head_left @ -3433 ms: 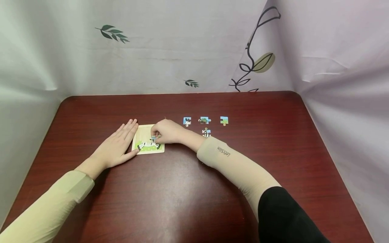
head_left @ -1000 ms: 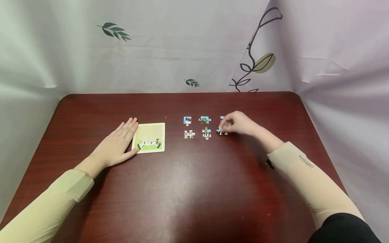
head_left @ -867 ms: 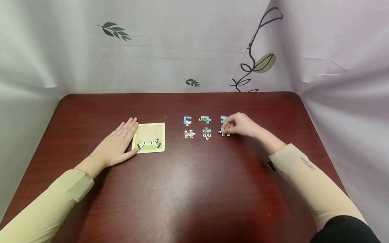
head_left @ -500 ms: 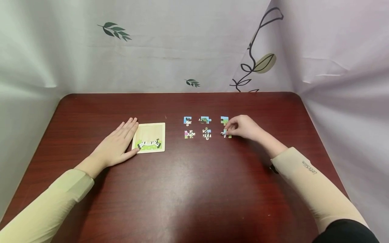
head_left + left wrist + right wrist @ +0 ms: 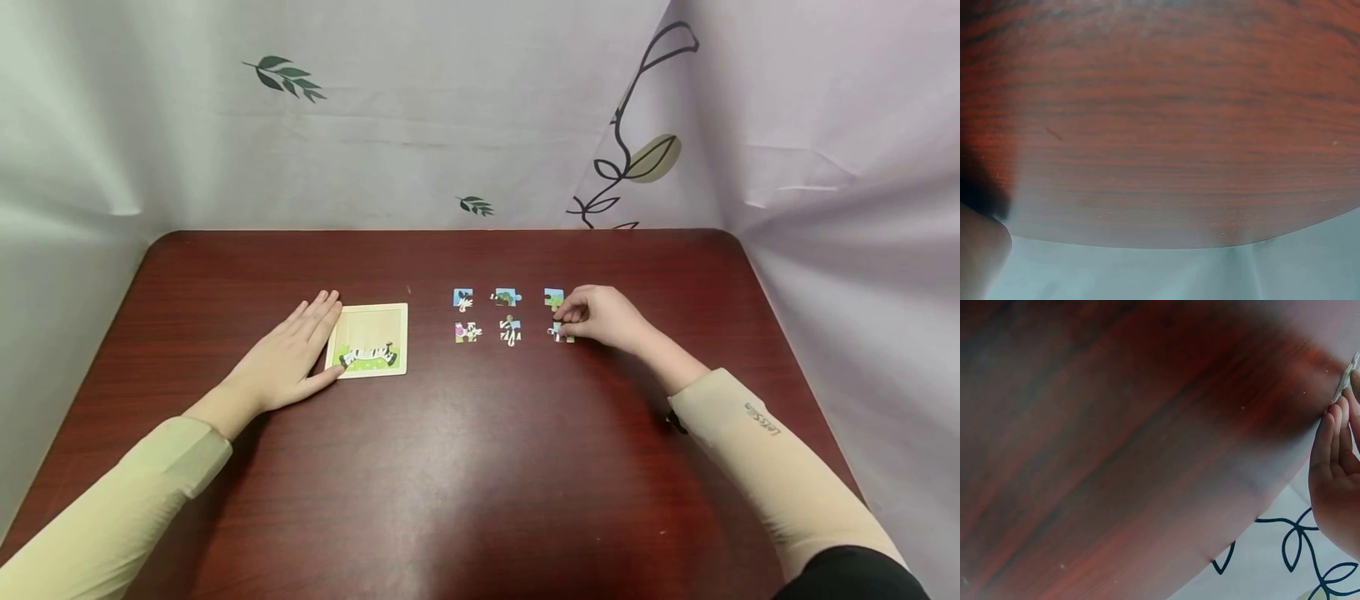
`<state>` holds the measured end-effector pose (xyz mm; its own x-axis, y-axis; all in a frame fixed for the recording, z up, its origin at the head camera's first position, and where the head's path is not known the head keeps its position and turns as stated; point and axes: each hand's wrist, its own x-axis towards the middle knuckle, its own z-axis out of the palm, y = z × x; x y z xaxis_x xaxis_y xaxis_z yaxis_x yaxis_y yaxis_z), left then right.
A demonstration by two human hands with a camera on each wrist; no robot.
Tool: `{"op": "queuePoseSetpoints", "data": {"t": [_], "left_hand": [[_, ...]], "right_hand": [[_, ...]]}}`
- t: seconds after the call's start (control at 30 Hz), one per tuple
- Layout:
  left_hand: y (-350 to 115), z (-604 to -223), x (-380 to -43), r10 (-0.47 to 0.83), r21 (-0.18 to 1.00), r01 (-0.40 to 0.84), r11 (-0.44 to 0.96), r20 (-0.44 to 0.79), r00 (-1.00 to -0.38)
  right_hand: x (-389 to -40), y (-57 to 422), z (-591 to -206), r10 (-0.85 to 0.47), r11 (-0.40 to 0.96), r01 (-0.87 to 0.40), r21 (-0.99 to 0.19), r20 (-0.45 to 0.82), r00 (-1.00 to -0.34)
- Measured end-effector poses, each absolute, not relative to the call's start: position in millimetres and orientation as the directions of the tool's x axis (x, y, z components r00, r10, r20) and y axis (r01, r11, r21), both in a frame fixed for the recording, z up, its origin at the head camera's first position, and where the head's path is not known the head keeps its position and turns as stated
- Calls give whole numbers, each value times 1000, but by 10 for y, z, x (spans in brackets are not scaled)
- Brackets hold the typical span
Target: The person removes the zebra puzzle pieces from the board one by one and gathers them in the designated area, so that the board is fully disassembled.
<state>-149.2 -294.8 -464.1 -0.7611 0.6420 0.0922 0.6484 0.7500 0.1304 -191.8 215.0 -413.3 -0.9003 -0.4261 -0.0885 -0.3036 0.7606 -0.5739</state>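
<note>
In the head view my left hand [image 5: 288, 358] lies flat with straight fingers along the left side of a square wooden puzzle tray [image 5: 403, 337], its thumb at the lower left corner. Zebra legs and green grass [image 5: 369, 358] fill the tray's near part; bare wood shows above. At the right, my right hand [image 5: 606, 317] pinches a small blue, white and green jigsaw piece [image 5: 561, 331] between thumb and fingers, partly covering it. In the right wrist view that piece [image 5: 1345, 380] shows edge-on at the fingertips. The left wrist view shows mostly tabletop.
Several other jigsaw pieces lie in two rows: a zebra-head piece [image 5: 463, 298], a bush piece [image 5: 506, 297], a green-and-blue piece [image 5: 554, 298], a pink-spotted piece [image 5: 468, 332] and a striped piece [image 5: 511, 331]. The dark red table [image 5: 450, 467] meets a pale curtain [image 5: 375, 125] behind.
My right hand has left the tray and moved right with the jigsaw piece. During the last second it shifted slightly further right and nearer. My left hand has stayed put.
</note>
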Motion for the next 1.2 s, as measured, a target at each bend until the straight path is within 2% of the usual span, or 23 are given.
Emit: {"op": "queuePoseSetpoints", "data": {"t": [0.2, 0.47, 0.73, 1.2], "left_hand": [[-2952, -4646, -1494, 638, 132, 645, 752, 100, -764], [-2952, -4614, -1479, 639, 122, 645, 755, 86, -764], [-2946, -4581, -1480, 642, 135, 646, 751, 80, -763], [-2951, -4561, -1485, 637, 126, 637, 761, 46, -770]], "right_hand": [[-1932, 2135, -4118, -416, 729, -282, -624, -76, -906], [-1967, 1953, -4022, -470, 676, -322, -663, -51, -881], [-1988, 1526, -3919, -532, 632, -354, -690, -53, -845], [-2037, 572, -3944, -686, 558, -455, -694, -77, -724]]}}
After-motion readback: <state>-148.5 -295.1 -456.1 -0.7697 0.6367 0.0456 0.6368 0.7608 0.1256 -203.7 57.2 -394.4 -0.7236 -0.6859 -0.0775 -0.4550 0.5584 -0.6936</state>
